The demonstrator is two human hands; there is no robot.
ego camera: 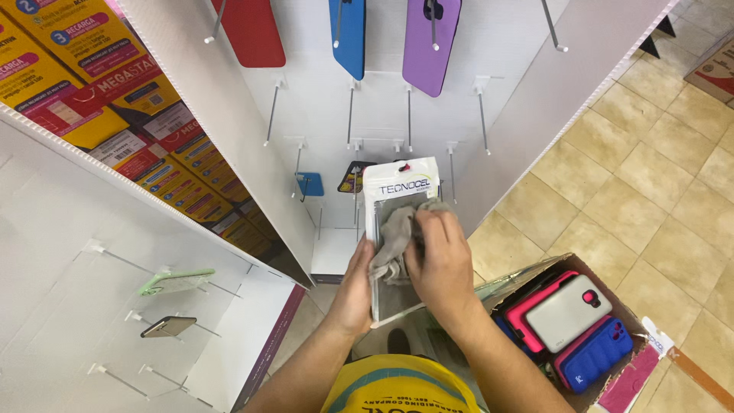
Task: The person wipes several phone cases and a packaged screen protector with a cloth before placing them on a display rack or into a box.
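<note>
Grey cloth (394,237) and right hand (442,260) hide the clear plastic phone-case package's (400,187) contents; red hanging case (252,30) cut off by top edge.

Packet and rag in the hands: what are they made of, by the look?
Packet: seemingly thin clear plastic film with a white card header; glossy, see-through below. Rag: soft grey cloth, matte, crumpled in folds under the right hand. The left hand grips the packet's edge.

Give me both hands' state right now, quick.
Left hand: closed on the clear packaged phone case, holding it from the side.
Right hand: closed on a grey cloth, pressed against the package.
</note>
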